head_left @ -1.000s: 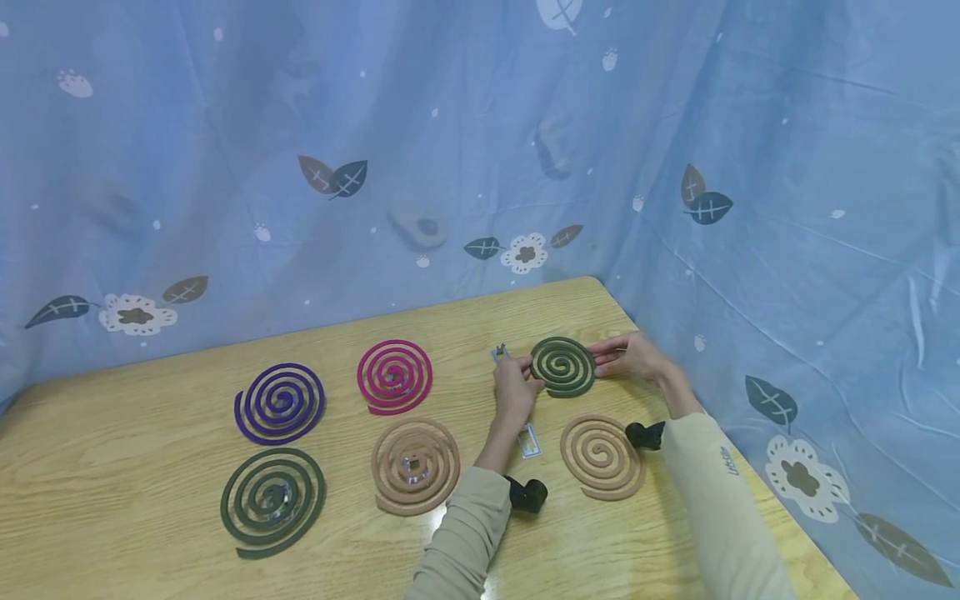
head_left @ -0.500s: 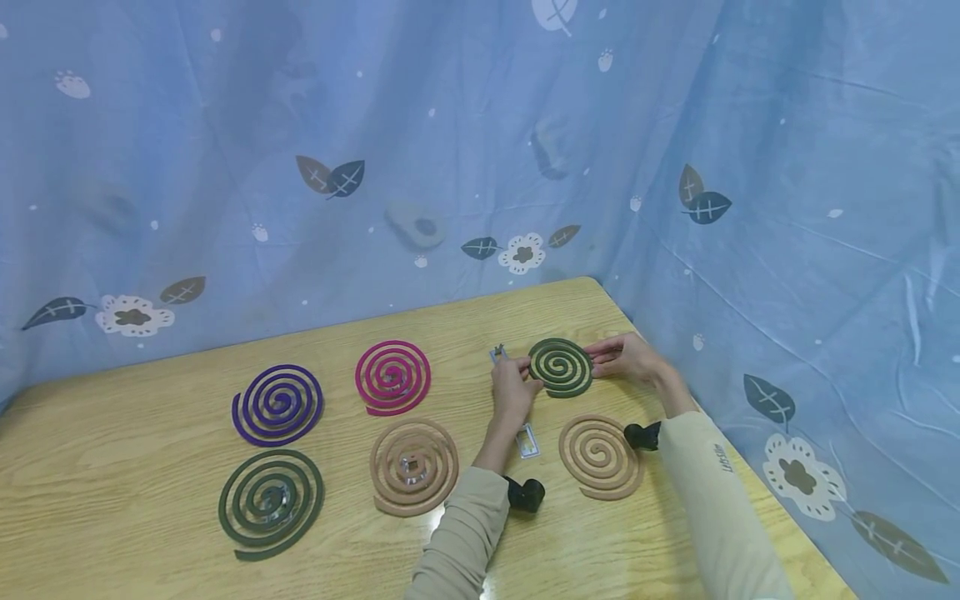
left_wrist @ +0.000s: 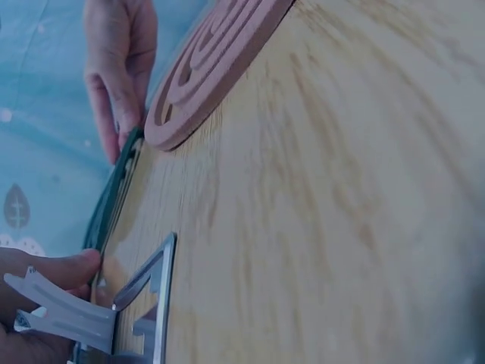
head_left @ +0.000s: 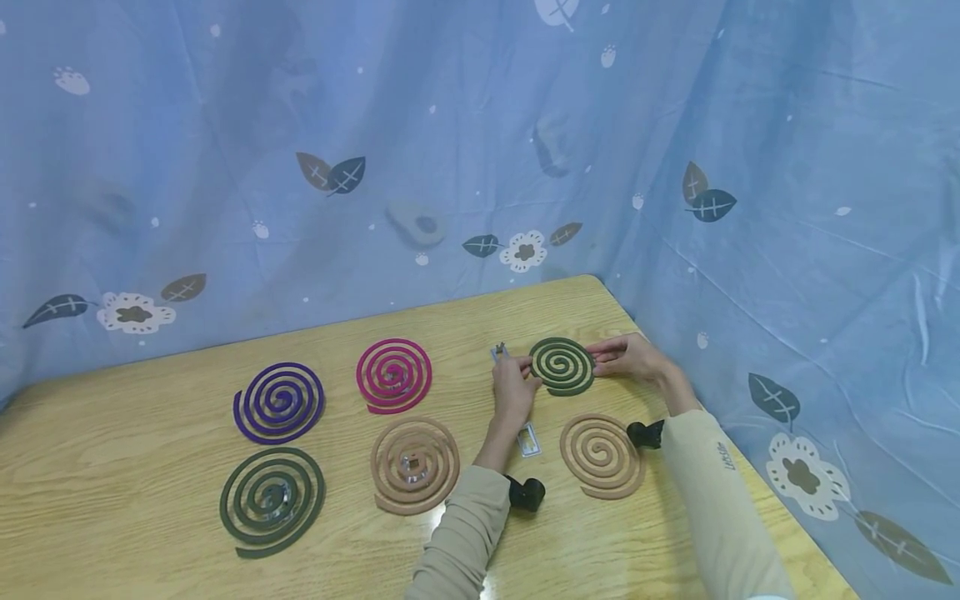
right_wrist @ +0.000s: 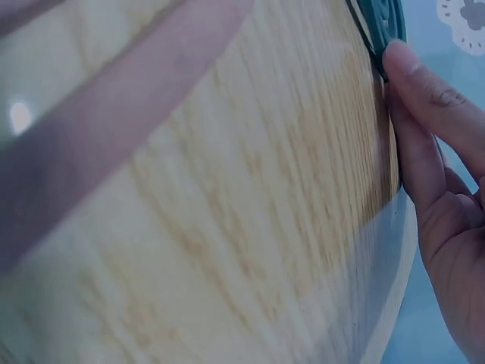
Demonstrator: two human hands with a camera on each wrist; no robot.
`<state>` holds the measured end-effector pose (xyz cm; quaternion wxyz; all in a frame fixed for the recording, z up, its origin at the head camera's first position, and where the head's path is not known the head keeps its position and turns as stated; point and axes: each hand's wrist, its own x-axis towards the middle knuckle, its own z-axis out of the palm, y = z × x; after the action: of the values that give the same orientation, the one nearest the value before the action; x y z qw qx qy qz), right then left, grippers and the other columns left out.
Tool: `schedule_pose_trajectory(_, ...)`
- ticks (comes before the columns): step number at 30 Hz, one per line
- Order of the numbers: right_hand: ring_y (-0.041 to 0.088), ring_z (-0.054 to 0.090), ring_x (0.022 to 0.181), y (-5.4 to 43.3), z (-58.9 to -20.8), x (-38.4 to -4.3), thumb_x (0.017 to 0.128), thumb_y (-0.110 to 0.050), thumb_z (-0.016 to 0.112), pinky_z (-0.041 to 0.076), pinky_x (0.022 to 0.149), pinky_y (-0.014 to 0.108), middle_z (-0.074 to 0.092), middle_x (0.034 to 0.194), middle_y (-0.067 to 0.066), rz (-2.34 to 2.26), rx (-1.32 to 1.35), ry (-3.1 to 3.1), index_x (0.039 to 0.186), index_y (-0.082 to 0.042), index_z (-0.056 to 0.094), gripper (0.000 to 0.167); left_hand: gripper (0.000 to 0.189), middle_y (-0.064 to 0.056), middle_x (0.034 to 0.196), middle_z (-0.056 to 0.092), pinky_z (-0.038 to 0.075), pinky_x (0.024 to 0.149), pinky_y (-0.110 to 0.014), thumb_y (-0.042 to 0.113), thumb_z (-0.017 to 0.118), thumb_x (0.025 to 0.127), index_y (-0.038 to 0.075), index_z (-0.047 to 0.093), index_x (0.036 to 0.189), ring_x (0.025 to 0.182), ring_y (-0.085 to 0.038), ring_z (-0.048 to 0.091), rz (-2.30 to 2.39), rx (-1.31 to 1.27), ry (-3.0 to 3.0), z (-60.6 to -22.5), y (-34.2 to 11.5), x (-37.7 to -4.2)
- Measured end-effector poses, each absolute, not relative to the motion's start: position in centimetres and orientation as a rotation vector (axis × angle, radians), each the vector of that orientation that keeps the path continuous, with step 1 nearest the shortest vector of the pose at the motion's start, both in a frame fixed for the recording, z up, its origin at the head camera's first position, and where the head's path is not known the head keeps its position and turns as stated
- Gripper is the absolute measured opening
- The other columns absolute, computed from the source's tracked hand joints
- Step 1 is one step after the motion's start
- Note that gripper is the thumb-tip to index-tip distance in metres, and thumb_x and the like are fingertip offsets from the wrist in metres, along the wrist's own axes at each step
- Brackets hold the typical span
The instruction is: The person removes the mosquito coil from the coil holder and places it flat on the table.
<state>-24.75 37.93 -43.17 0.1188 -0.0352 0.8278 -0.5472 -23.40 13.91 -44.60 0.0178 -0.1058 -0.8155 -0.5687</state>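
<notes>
A dark green mosquito coil (head_left: 561, 367) is held flat between both hands at the table's far right. My left hand (head_left: 513, 390) pinches its left edge, and my right hand (head_left: 633, 357) pinches the opposite edge between thumb and fingers. Seen nearly edge-on in the left wrist view, the green coil (left_wrist: 114, 193) stretches from one hand to the other. Beside my left hand is a metal coil stand (head_left: 499, 352) with raised prongs. Another metal stand (head_left: 528, 440) lies by the left wrist, partly hidden. In the right wrist view, my right thumb (right_wrist: 405, 57) presses the coil's rim.
Nearest me on the right lies a tan coil (head_left: 602, 457). Further left are a pink coil (head_left: 393, 376), a second tan coil (head_left: 415, 465), a purple coil (head_left: 279, 402) and another green coil (head_left: 272, 502). A blue curtain (head_left: 480, 167) borders the wooden table (head_left: 135, 442).
</notes>
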Motion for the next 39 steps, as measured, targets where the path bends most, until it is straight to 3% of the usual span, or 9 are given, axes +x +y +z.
schedule_pose_trajectory(10, 0.009, 0.067, 0.093, 38.1, -43.2, -24.1, 0.087, 0.012, 0.06, 0.057, 0.085, 0.023, 0.067, 0.112, 0.016, -1.873, -0.124, 2.248, 0.131, 0.023, 0.037, 0.051, 0.041, -0.024, 0.116, 0.062, 0.055, 0.093, -0.036, -0.013, 0.069, 0.078, -0.008, 0.061, 0.118, 0.109, -0.037, 0.06, -1.835, -0.43, -2.397, -44.0, 12.9, -23.7)
schedule_pose_trajectory(19, 0.005, 0.065, 0.099, 37.7, -42.6, -22.9, 0.092, -0.002, 0.062, 0.055, 0.086, 0.02, 0.067, 0.115, -0.009, -1.929, -0.173, 2.388, 0.13, 0.014, 0.047, 0.044, 0.038, -0.014, 0.121, 0.064, 0.055, 0.091, -0.032, -0.001, 0.068, 0.085, 0.001, 0.062, 0.122, 0.113, -0.03, 0.06, -1.954, -0.483, -2.337, -42.2, 11.3, -23.3)
schedule_pose_trajectory(23, 0.007, 0.065, 0.099, 37.0, -41.5, -21.8, 0.094, -0.001, 0.059, 0.055, 0.089, 0.025, 0.066, 0.111, -0.015, -2.018, -0.234, 2.351, 0.13, 0.016, 0.046, 0.041, 0.034, -0.011, 0.118, 0.066, 0.054, 0.093, -0.035, 0.003, 0.07, 0.084, 0.001, 0.065, 0.118, 0.108, -0.025, 0.063, -1.94, -0.569, -2.338, -41.0, 10.3, -22.6)
schedule_pose_trajectory(29, 0.011, 0.066, 0.1, 35.7, -40.1, -19.6, 0.094, 0.004, 0.056, 0.054, 0.091, 0.034, 0.065, 0.115, -0.007, -2.092, -0.356, 2.311, 0.127, 0.014, 0.051, 0.035, 0.032, -0.009, 0.115, 0.068, 0.056, 0.089, -0.03, 0.007, 0.072, 0.084, 0.004, 0.068, 0.116, 0.106, -0.028, 0.064, -1.961, -0.645, -2.347, -38.9, 8.2, -21.4)
schedule_pose_trajectory(36, 0.011, 0.066, 0.099, 32.8, -39.4, -17.0, 0.095, 0.001, 0.055, 0.057, 0.086, 0.033, 0.067, 0.112, -0.004, -2.059, -0.418, 2.348, 0.125, -0.004, 0.06, 0.031, 0.03, -0.013, 0.116, 0.067, 0.057, 0.085, -0.023, 0.001, 0.071, 0.084, 0.001, 0.068, 0.114, 0.105, -0.034, 0.063, -2.077, -0.731, -2.29, -37.8, 7.1, -19.6)
schedule_pose_trajectory(39, 0.013, 0.066, 0.099, 31.1, -39.3, -15.9, 0.096, 0.001, 0.054, 0.057, 0.086, 0.035, 0.067, 0.112, -0.003, -2.051, -0.45, 2.345, 0.128, 0.0, 0.056, 0.032, 0.03, -0.012, 0.116, 0.068, 0.057, 0.081, -0.019, 0.002, 0.07, 0.085, 0.0, 0.068, 0.115, 0.105, -0.035, 0.063, -2.099, -0.766, -2.312, -37.8, 7.0, -18.8)
